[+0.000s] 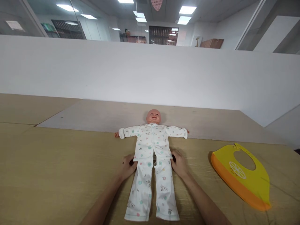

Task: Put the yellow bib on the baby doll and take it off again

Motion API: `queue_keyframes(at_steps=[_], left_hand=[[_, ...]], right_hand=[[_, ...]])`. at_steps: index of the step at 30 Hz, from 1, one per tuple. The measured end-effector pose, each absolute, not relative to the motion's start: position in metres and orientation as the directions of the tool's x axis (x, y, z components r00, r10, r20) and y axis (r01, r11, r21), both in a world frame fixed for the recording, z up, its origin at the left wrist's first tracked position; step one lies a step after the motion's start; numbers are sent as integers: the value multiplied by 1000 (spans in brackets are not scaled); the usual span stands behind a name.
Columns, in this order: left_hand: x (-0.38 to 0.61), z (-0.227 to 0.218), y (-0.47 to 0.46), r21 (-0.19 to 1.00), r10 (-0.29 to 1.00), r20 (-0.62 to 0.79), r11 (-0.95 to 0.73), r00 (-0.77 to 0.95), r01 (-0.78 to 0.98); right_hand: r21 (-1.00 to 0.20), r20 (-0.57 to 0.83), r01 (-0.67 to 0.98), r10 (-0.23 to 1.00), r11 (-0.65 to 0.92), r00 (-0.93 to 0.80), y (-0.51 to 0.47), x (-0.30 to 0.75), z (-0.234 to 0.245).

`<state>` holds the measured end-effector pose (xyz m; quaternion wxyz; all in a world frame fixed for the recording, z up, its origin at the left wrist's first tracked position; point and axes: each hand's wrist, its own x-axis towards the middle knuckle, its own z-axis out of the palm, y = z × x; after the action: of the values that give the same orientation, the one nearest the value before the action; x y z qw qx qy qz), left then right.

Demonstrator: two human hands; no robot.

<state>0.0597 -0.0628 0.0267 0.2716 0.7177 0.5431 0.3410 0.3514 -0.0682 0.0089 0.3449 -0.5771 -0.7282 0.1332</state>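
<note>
A baby doll [153,116] lies on its back with its head away from me and its arms spread. It wears a white patterned pajama top [152,140] and matching pajama trousers [142,187], the two legs lying slightly apart. At the left side of the waist, my left hand [128,167] has its fingers curled in at the trousers, just below the top's hem. My right hand [179,164] grips the opposite side at the same height. Some fingertips of both hands are hidden behind the cloth.
To the right lies a yellow and orange bib [248,178] with a citrus-slice print. Brown board covers the work surface [58,175], with a paler strip [93,115] behind. A low white wall [140,75] topped with glass closes off the far side.
</note>
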Motion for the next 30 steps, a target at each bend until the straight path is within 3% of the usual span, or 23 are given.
queue_keyframes(at_steps=[4,7,12,17,24,28,30], left_hand=[[59,31,-63,725,949,199,-310,244,615],[53,34,-62,799,952,165,-283,259,530],[44,27,-56,941,992,121,-129,46,312],[40,16,-51,928,992,98,-63,-76,368],[39,20,-50,904,992,120,-88,-50,419],[42,27,-53,895,992,118,-88,-41,438],[45,29,-54,901,992,122,-94,-40,423]], right_hand=[[-599,343,742,934,302,-104,-68,351,10],[-621,345,721,933,306,-99,-67,351,12],[-639,334,690,930,341,-150,-66,351,16],[-662,301,719,954,212,-4,-64,353,14],[-661,341,738,930,135,135,-85,409,15],[-699,302,706,848,-114,436,-104,487,41],[-677,295,649,679,-348,672,-113,538,52]])
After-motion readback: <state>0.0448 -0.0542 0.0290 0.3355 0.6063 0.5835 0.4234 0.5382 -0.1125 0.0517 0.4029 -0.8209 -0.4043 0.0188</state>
